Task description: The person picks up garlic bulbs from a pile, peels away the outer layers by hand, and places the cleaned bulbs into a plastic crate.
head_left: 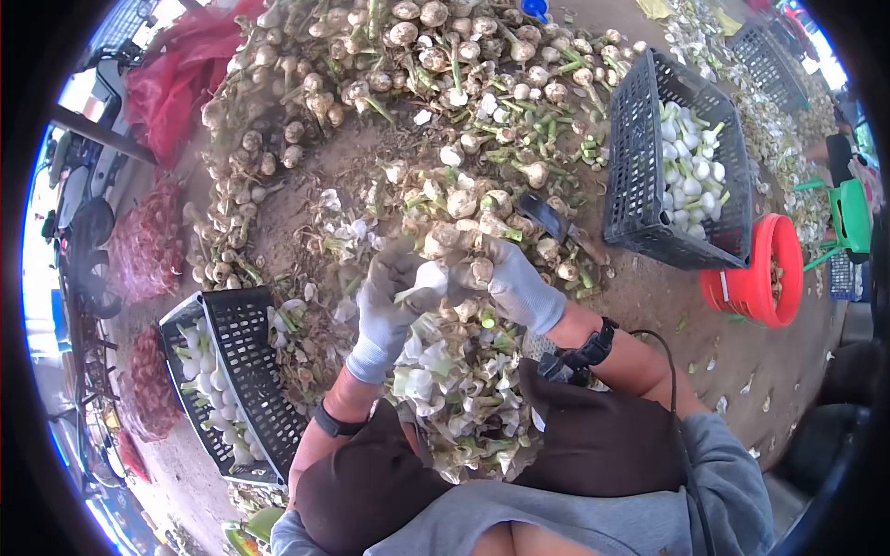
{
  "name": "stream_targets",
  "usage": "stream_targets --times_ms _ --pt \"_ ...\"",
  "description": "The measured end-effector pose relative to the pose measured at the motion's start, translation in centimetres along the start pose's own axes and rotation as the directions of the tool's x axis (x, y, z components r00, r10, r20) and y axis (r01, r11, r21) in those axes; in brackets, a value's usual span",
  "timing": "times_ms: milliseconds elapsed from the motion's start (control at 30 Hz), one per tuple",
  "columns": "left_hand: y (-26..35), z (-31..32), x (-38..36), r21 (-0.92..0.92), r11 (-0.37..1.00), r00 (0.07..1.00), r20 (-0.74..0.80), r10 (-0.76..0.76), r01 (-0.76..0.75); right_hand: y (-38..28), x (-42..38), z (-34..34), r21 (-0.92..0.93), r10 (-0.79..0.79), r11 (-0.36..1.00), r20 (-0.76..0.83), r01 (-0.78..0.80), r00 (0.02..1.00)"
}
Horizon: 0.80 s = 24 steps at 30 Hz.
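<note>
Both my hands wear pale, dirt-stained work gloves and meet above a heap of garlic skins. The fingers of my left hand [385, 301] are closed on a clean white garlic bulb [430, 277]. Close beside it, my right hand [521, 283] is curled at a brownish, unpeeled garlic bulb [481, 270], which appears to be in its fingertips. Just beyond the hands lie more soil-covered garlic bulbs [462, 203]. A knife with a wide dark blade [544, 217] lies among the bulbs to the right. Loose papery garlic skins [464, 398] pile up between my knees.
A black crate [243, 347] of white garlic stands at left, another black crate [634, 157] at right. Near the right one are a red bucket [784, 269] and a green stool [851, 218]. Red mesh sacks [148, 241] lie at left. Unpeeled garlic [431, 60] covers the far ground.
</note>
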State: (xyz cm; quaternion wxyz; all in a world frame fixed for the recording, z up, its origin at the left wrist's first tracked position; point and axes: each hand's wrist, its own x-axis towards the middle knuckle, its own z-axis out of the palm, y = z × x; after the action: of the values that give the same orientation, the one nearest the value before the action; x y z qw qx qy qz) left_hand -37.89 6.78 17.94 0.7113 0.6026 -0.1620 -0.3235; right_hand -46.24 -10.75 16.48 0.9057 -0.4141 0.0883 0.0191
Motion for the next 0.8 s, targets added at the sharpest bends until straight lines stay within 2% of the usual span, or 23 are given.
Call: stream_targets --times_ms 67,100,133,167,233,267,300,333,367,400,433,467,500,533,567,600,633,667,700,733,767,800 --pt "-0.1 0.0 -0.1 0.042 0.999 1.000 -0.014 0.022 -0.021 0.1 0.2 -0.1 0.022 -0.016 1.000 -0.009 0.016 1.000" --pt "-0.3 -0.2 -0.1 0.083 0.995 0.998 -0.036 0.054 -0.051 0.4 0.3 -0.4 -0.349 -0.126 0.931 -0.032 0.107 0.992" --pt "-0.4 -0.3 0.0 0.124 0.989 0.995 -0.057 0.087 -0.079 0.6 0.5 -0.5 -0.672 -0.235 0.722 -0.012 0.166 0.972" --pt "-0.6 -0.5 -0.1 0.123 0.989 0.994 -0.058 0.087 -0.080 1.0 0.6 -0.3 -0.672 -0.234 0.722 -0.011 0.166 0.972" --pt "-1.2 -0.8 -0.4 0.346 0.923 0.982 -0.018 0.186 -0.169 2.1 0.7 0.3 -0.300 -0.222 0.937 -0.118 0.178 0.968" --pt "-1.5 -1.3 -0.4 0.189 0.974 0.991 -0.003 0.132 -0.129 2.7 1.3 -0.8 -0.302 -0.223 0.937 -0.123 0.178 0.967" --pt "-1.5 -1.4 -0.5 0.184 0.974 0.991 0.003 0.132 -0.130 3.3 2.3 -2.6 -0.375 -0.126 0.926 -0.179 0.051 0.976" --pt "-1.1 -1.2 -0.6 -0.037 0.996 0.996 0.037 0.078 -0.077 2.7 2.7 -2.9 -0.436 -0.034 0.896 -0.244 -0.078 0.969" --pt "-0.7 -1.0 -0.7 -0.252 0.968 0.996 0.083 0.035 -0.013 2.6 2.3 -2.9 -0.442 -0.044 0.894 -0.249 -0.073 0.968" --pt "-0.4 -0.9 -0.7 -0.293 0.955 0.997 0.067 -0.025 0.044 2.7 1.6 -2.6 -0.713 -0.107 0.700 -0.158 -0.038 0.982" --pt "-0.6 -1.1 -0.4 -0.297 0.954 0.997 0.070 -0.024 0.043 2.9 0.9 -2.0 -0.901 -0.128 0.433 -0.057 0.004 0.990" --pt "-1.2 -1.6 -0.5 -0.234 0.961 0.989 0.056 -0.138 0.147 3.9 0.9 -1.1 -0.774 -0.418 0.462 0.240 0.433 0.876" --pt "-1.9 -1.9 -0.5 -0.170 0.953 0.968 0.034 -0.247 0.249 4.5 0.5 -0.6 -0.716 -0.398 0.510 0.296 0.477 0.868" --pt "-3.2 -2.0 -0.6 -0.170 0.956 0.970 0.077 -0.230 0.240 3.6 0.0 0.0 -0.668 -0.320 0.614 0.277 0.421 0.906" --pt "-2.5 -0.5 -0.7 -0.135 0.979 0.989 0.026 -0.148 0.151 2.7 -0.4 0.2 -0.614 -0.241 0.704 0.267 0.357 0.933" --pt "-1.4 -0.4 -0.8 -0.143 0.975 0.985 0.046 -0.166 0.171 1.0 -0.4 -1.3 -0.816 -0.418 0.226 0.412 0.532 0.810" --pt "-0.7 -0.6 -0.9 -0.152 0.969 0.981 0.065 -0.185 0.193 -1.4 -0.4 -3.6 -0.795 -0.466 -0.319 0.606 0.516 0.645" --pt "-0.8 -1.1 -0.8 -0.154 0.970 0.982 0.057 -0.182 0.189 -4.7 -1.5 -4.5 -0.883 -0.507 0.199 0.279 0.425 0.816" --pt "-1.2 -1.9 -0.6 -0.117 0.978 0.985 0.015 -0.170 0.170 -4.8 -1.8 -8.5 -0.317 -0.350 0.910 -0.237 0.268 0.906" --pt "-1.7 -2.5 -0.6 -0.079 0.985 0.987 -0.025 -0.158 0.156 -7.4 -2.2 -8.7 -0.031 -0.424 0.906 -0.038 0.423 0.905" --pt "-2.4 -2.8 -0.6 -0.081 0.985 0.987 -0.028 -0.158 0.155 -9.4 -2.4 -8.2 0.280 -0.532 0.829 0.125 0.484 0.838" --pt "-3.1 -3.0 -0.5 -0.068 0.971 0.973 -0.014 -0.231 0.230 -9.3 -1.8 -7.7 -0.136 -0.483 0.868 -0.007 0.477 0.876"
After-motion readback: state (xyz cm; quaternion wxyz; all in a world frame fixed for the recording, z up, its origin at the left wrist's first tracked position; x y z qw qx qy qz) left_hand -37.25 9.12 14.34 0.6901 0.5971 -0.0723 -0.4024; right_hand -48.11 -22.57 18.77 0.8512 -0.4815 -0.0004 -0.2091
